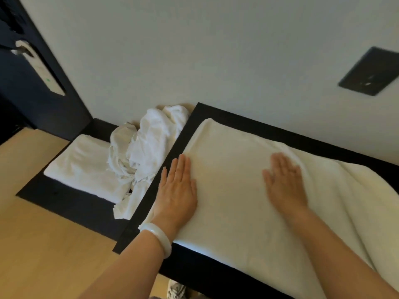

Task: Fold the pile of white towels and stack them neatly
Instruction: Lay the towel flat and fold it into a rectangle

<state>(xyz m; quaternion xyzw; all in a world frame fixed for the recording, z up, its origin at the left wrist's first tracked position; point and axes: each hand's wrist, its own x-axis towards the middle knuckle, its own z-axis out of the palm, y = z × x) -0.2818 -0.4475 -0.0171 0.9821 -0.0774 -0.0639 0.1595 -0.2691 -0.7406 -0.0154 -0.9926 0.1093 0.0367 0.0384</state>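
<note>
White towel (237, 201) lies spread on a black top (200, 114) against a pale wall, its right part rumpled and running out of view. Both hands lie flat on it with straight fingers, grasping nothing. The left hand (178, 186), with a pale bracelet (160, 239) on the wrist, presses near the towel's left edge. The right hand (285, 182), slightly blurred, rests near the middle.

To the left, on a lower black shelf (64, 203), a folded towel (82, 165) sits beside a crumpled pile (146, 147) that waits to be folded.

The step looks like smoothing before a fold. To do it well, the left hand should pin its edge while the right sweeps outward toward the rumpled side, pushing creases off the cloth. Edges should be squared before folding, so the piece matches the folded towel.

No brand, label or writing can be read. A door plate (41, 70) at the far left shows only a small green dot, and a dark wall plate (371, 72) at the right is too blurred to read.
</note>
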